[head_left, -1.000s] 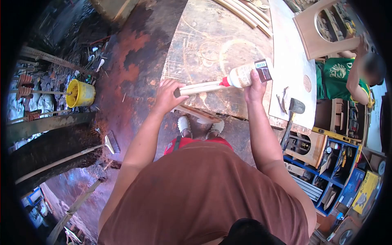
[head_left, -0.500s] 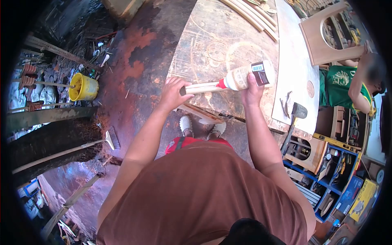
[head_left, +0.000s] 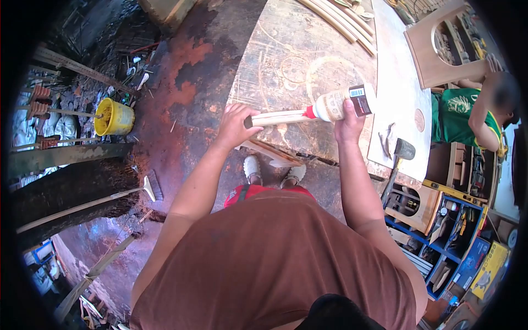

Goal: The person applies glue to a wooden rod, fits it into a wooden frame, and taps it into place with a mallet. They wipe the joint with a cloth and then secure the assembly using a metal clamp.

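In my right hand point(head_left: 348, 124) lies a white glue bottle point(head_left: 331, 105) with a red nozzle, tipped over so the nozzle points left. The nozzle sits right at the top of a narrow wooden strip point(head_left: 280, 117), where a pale line of glue runs along the wood. My left hand point(head_left: 236, 124) grips the strip's left end, thumb on the near side and fingers on the far side. Strip and hands are over the near edge of a worn wooden workbench point(head_left: 269, 71).
Several wooden strips point(head_left: 341, 25) lie at the bench's far end. A mallet point(head_left: 404, 149) rests on a pale board point(head_left: 404, 104) to the right. Beyond it, a person in green point(head_left: 465, 113) handles a panel with a round cutout point(head_left: 426, 49). A yellow bucket point(head_left: 118, 118) stands left.
My right hand has moved the glue bottle a little to the right along the strip, and the glue line left of the nozzle is longer. My left hand stays at the strip's end.
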Tool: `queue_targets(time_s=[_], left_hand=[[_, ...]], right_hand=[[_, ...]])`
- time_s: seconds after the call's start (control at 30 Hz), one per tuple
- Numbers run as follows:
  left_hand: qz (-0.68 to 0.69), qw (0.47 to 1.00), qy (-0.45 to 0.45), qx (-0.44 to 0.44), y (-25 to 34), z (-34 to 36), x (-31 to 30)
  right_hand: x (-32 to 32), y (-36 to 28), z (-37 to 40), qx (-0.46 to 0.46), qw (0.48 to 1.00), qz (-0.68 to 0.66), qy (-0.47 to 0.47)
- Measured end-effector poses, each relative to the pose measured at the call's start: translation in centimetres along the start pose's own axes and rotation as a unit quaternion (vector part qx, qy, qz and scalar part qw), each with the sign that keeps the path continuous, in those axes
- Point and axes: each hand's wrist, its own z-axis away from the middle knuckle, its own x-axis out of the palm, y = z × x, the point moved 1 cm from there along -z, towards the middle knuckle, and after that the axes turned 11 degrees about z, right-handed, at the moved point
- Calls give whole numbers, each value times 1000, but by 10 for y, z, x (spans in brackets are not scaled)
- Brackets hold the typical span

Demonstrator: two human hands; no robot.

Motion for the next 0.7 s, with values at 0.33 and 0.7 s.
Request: queue_targets(time_s=[0.33, 0.7], left_hand=[[-5, 1000, 5, 21, -1, -1, 1], [-3, 1000, 1, 18, -3, -2, 3]], right_hand=[[-32, -5, -15, -67, 997, 26, 26], [-69, -8, -29, -56, 996, -13, 75]])
